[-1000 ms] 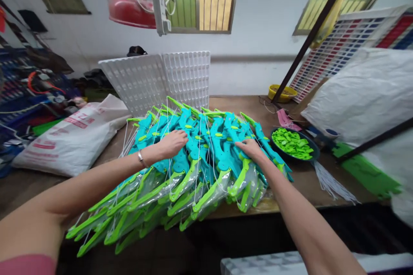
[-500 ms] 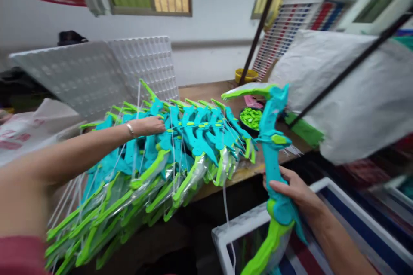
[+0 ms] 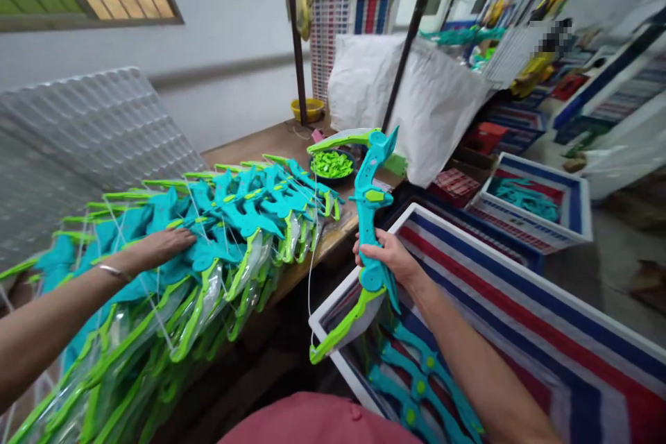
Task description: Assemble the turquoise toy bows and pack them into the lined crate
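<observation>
My right hand (image 3: 388, 257) is wrapped around the lower grip of a teal and lime-green toy bow (image 3: 368, 222), held upright over the edge of a striped crate. Its white string hangs slack on the left side. On the bench to the left lies a dense row of similar toy bows (image 3: 250, 211), overlapping, with clear plastic on their green limbs. My left hand (image 3: 180, 241) is closed on one bow in that row; its fingertips are partly hidden among the teal parts.
A striped crate (image 3: 499, 298) with several teal bow parts (image 3: 416, 381) stands at front right. Behind the row, a dark bowl holds green pieces (image 3: 331, 165). A yellow bowl (image 3: 306, 109), white sack (image 3: 374, 83) and dark poles stand farther back. Another crate (image 3: 535, 198) is on the floor.
The view has swung right, bringing the striped crate and aisle into sight. My right hand still holds its bow, now over the crate's edge. My left hand remains at the row of bows.
</observation>
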A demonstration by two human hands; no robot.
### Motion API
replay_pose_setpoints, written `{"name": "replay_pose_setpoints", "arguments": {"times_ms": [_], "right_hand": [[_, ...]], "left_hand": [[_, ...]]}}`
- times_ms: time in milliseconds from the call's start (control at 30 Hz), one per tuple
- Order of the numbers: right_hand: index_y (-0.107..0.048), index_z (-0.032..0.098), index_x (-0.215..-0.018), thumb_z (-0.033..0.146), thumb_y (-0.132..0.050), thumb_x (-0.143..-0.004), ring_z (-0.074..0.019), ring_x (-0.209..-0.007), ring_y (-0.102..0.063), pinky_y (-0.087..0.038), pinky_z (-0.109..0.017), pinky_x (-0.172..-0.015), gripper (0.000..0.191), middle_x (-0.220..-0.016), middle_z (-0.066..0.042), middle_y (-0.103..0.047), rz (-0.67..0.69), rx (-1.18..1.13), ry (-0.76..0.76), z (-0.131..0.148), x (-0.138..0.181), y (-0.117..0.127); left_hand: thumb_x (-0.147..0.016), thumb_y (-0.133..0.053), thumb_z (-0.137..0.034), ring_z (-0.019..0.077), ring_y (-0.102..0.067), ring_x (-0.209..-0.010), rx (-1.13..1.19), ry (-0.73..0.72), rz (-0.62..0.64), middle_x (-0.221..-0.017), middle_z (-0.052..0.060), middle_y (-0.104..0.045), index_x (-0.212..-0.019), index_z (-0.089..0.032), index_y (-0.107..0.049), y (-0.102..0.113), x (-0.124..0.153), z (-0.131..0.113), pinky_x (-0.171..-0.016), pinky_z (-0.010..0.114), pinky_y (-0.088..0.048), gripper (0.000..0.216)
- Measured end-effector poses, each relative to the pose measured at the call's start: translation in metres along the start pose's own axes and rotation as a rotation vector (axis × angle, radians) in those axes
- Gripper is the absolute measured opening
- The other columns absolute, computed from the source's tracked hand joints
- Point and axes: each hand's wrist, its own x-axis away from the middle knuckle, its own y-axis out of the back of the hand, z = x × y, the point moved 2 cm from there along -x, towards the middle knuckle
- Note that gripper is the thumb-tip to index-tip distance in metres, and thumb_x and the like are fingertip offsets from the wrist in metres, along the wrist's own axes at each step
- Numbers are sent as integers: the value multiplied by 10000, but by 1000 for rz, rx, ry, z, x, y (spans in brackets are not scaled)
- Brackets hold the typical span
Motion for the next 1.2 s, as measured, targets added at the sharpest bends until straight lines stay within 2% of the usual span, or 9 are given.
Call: {"name": "replay_pose_setpoints", "arguments": {"times_ms": [133,233,300,400,500,667,867,1000,1200], "right_hand": [[-632,166,-952,464,-828,-740,-176,-679,-673,-531,-277,-609,415,-792,-31,-724,74,297,34,30,41,7],[-622,177,-881,409,-742,-808,-176,-694,-656,-506,-272,-629,272,-756,-14,-706,108,590,62,50,75,7],[-606,192,-860,373,-683,-833,-167,-697,-637,-484,-266,-640,199,-758,6,-690,76,739,102,55,94,3],[-579,218,-847,347,-605,-860,-149,-634,-579,-426,-258,-610,133,-686,45,-618,-36,946,178,51,117,-7],[-588,233,-905,332,-547,-884,-173,-621,-595,-424,-276,-611,109,-676,38,-602,-146,1098,258,41,134,-21],[-630,238,-1078,244,-471,-944,-230,-781,-723,-516,-314,-684,208,-869,-32,-724,-177,1231,370,10,160,-42],[-638,220,-1250,271,-521,-977,-291,-945,-758,-620,-405,-796,302,-1053,-99,-751,-272,1277,431,-18,184,-51],[-701,265,-1245,363,-739,-898,-271,-1027,-750,-634,-357,-855,363,-1149,-73,-758,-38,1163,418,37,192,-62],[-755,288,-1131,222,-636,-995,-180,-944,-730,-614,-277,-821,192,-1043,-36,-748,-98,917,883,147,173,-128]], "left_hand": [[-884,-609,-298,231,-693,-940,-63,153,-21,-932,60,-761,-948,-164,-725,22,-14,-42,-961,435,-537,189],[-857,-677,-576,265,-712,-939,196,163,-142,-1017,61,-782,-1061,-182,-740,51,-25,-132,-916,422,-570,448],[-823,-671,-716,280,-733,-961,599,83,-75,-1062,85,-788,-1126,-191,-744,58,-27,-204,-872,409,-602,611],[-780,-781,-659,300,-721,-1096,1004,-18,-71,-1209,120,-763,-1224,-199,-730,49,-28,-292,-979,461,-583,641],[-745,-874,-544,318,-651,-1258,1296,-126,-172,-1332,140,-710,-1269,-207,-717,24,-34,-340,-1094,480,-515,642],[-899,-749,-530,299,-653,-1220,1641,-235,-231,-1309,134,-701,-1250,-203,-723,-20,-39,-370,-1085,445,-500,480],[-701,-849,-687,197,-640,-859,1964,-195,-378,-955,49,-658,-1183,-226,-683,-47,-18,-391,-910,397,-540,687],[-735,-759,-766,180,-546,-782,2006,-158,-412,-839,26,-570,-1076,-238,-668,-51,-4,-393,-853,385,-518,635],[-743,-314,-1014,295,-594,-1034,1771,-259,-121,-1024,103,-603,-1227,-305,-613,-76,4,-396,-973,500,-493,909]]}}
